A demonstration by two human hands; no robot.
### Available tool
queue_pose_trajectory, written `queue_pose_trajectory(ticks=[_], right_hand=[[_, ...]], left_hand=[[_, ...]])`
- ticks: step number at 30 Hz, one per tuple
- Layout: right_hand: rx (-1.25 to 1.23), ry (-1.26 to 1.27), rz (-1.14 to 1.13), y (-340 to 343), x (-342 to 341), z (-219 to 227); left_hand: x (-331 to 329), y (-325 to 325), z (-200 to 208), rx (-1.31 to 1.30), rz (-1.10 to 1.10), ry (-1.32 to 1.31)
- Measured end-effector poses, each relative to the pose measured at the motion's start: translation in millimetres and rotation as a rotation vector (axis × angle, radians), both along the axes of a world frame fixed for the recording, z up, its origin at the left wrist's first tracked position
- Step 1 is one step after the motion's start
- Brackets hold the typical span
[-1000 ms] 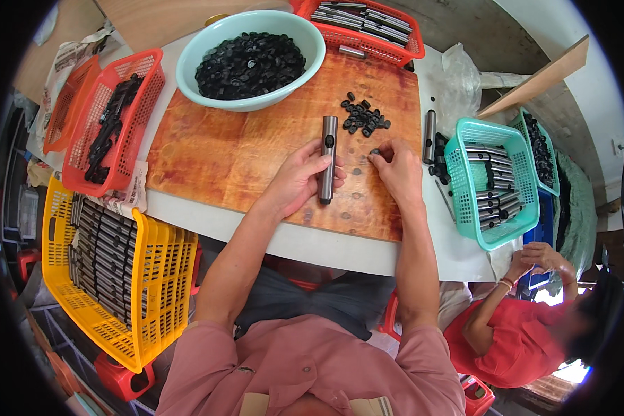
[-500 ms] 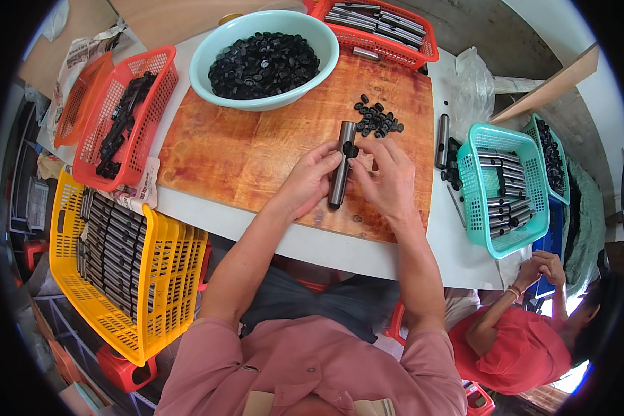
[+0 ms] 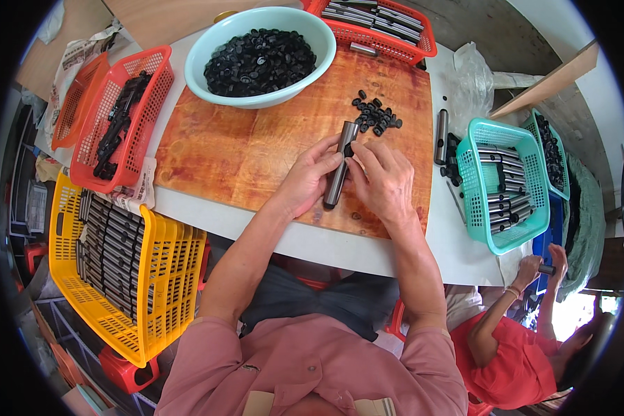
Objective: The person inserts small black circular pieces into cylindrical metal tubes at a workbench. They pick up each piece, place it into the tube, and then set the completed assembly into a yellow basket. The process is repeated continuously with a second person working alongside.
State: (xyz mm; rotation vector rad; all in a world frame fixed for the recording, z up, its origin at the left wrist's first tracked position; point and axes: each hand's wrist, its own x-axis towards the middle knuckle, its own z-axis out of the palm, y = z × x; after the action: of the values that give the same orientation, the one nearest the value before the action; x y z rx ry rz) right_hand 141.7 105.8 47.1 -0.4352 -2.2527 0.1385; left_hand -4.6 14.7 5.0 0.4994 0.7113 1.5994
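A shiny metal tube stands slanted over the wooden board, with a dark cap at its lower end. My left hand is closed around the tube from the left side. At a side hole in the tube's upper half sits a small black plug. The thumb and index finger of my right hand are pinched at this plug, against the tube; the fingers partly cover it. Just beyond my hands lies a loose pile of black plugs on the board.
A pale blue bowl of black pieces stands on the wooden board. Red baskets are at left and back; a yellow crate of tubes is at lower left. Right are a turquoise basket with tubes and a person in red.
My right fingers have closed in on the tube at the plug, and the tube has tilted slightly. The co-worker's hands have moved apart, and a short dark-ended tube now shows there.
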Motion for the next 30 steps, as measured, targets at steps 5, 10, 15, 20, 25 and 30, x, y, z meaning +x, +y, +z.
queue_pose_trajectory(ticks=[5, 10, 15, 20, 25, 30], right_hand=[[0.02, -0.025, -0.01, 0, 1, -2], [0.008, 0.032, 0.023, -3, -4, -10], [-0.286, 0.137, 0.111, -9, -9, -19], [-0.59, 0.179, 0.04, -5, -3, -15], [-0.797, 0.162, 0.016, 1, 1, -21], [-1.055, 0.23, 0.005, 4, -1, -28]], left_hand=[[0, -1, 0, -0.001, -0.001, 0.034], [1, 1, -2, -0.044, 0.052, 0.079], [-2, -2, 0, -0.086, 0.044, 0.061], [-2, -7, 3, -0.086, -0.017, 0.073], [-3, -6, -1, -0.06, -0.021, 0.051], [3, -4, 6, -0.139, 0.019, 0.084]])
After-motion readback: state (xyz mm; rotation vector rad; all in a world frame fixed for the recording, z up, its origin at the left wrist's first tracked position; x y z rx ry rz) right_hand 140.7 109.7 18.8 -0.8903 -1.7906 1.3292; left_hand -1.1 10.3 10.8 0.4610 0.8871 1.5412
